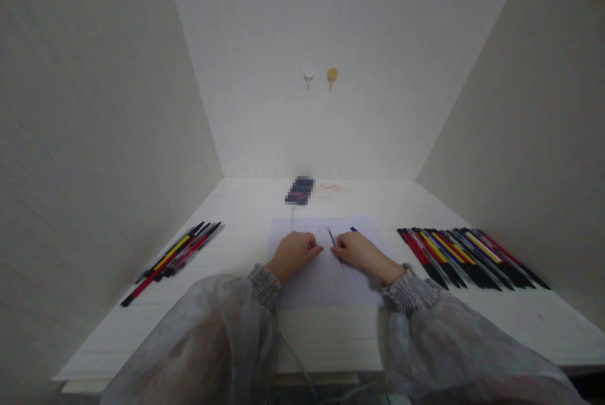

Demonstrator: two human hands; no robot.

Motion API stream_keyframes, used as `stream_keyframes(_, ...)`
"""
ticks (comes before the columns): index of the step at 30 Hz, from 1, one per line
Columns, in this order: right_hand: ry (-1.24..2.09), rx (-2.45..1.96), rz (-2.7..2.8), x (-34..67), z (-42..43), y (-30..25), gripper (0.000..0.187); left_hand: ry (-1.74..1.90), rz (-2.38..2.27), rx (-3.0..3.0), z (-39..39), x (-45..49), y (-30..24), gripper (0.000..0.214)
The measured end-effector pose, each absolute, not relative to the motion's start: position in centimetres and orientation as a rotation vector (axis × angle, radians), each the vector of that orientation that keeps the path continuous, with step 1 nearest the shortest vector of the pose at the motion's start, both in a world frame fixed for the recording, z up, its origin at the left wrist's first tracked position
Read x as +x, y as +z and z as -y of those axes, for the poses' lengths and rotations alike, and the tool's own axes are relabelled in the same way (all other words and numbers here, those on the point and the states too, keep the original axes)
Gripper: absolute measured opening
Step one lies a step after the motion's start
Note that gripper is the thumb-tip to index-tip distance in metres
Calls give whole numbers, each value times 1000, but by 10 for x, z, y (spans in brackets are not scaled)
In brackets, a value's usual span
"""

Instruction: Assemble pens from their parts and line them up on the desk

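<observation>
White desk (472,323) set in an alcove, plain pale walls on three sides. No containers on it; everything lies loose on the surface.

Sheet of white paper (326,282) at the middle of the desk, running to the front edge. Both hands rest on it.

Right-hand side of the desk: a long row of pens (467,255) laid side by side, touching, barrels black, red, yellow, blue and grey, fanned a little toward the right wall.

Left-hand side, near the left edge: a smaller bundle of pens (182,252), red, yellow and black, lying at a slant; one red pen (142,290) reaches furthest toward the front left corner.

Back middle of the desk: a small dark object (299,191), blurred out, cannot tell what it is.

Back wall above: two small hooks, one white (309,74), one yellow (332,75), just beside each other.

Left hand (295,254): fingers curled in, loosely closed, knuckles up, lying on the paper; cannot tell whether anything is inside it.

Right hand (359,250): fingers pinched round a thin dark pen refill (334,245), which slants across the paper between the two hands. A blue tip (353,229) shows just beyond the knuckles. Gauzy grey sleeves with gathered cuffs cover both wrists.
</observation>
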State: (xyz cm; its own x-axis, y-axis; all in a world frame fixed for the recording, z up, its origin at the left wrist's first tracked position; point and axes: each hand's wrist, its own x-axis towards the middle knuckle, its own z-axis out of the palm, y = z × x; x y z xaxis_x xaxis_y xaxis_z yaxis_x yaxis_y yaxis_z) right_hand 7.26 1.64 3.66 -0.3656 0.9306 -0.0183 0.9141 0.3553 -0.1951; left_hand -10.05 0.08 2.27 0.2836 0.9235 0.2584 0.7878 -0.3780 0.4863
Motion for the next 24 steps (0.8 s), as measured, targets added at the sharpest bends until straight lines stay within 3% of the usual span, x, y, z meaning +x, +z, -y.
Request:
stream_keyframes(10, 151, -1728, 2593, 71, -11, 39, 29, 397, -1739, 2388, 2, -98, 31, 26)
stream_keyframes(24, 229, -1714, 2496, 78, -15, 48, 22, 462, -1767, 2410, 2, -101, 32, 29)
